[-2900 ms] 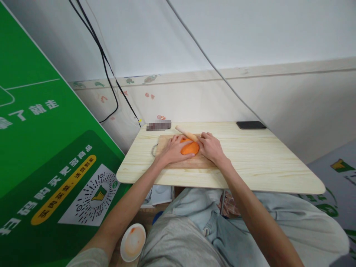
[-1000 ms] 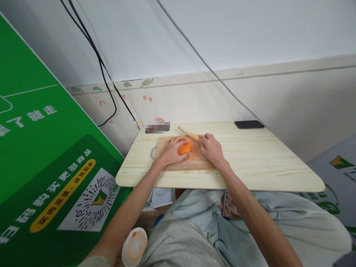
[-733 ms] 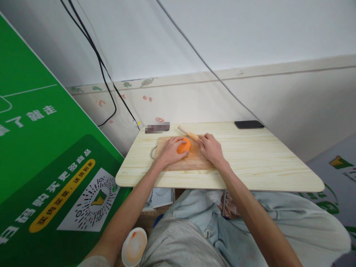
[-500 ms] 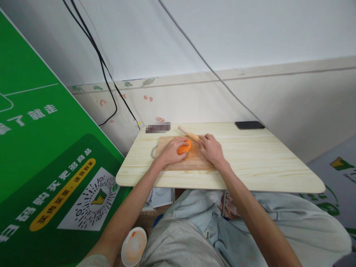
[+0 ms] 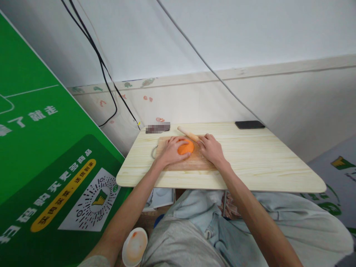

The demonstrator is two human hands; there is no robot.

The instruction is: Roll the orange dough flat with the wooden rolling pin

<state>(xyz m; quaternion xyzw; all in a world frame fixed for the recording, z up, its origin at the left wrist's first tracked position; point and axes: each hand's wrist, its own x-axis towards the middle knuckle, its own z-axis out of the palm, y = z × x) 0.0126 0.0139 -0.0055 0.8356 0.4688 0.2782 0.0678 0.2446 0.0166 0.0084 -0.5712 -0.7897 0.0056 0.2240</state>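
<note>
Left fingers (image 5: 177, 140) on orange dough (image 5: 188, 148), green banner (image 5: 50, 148) with "扫码"

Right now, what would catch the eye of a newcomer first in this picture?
Probably the large green sign, filling the left side of the view. Next comes the bright orange dough on the wooden board, with the left hand curved around it, while the right hand holds a rolling pin. A black phone lies near the far edge of the table.
</note>
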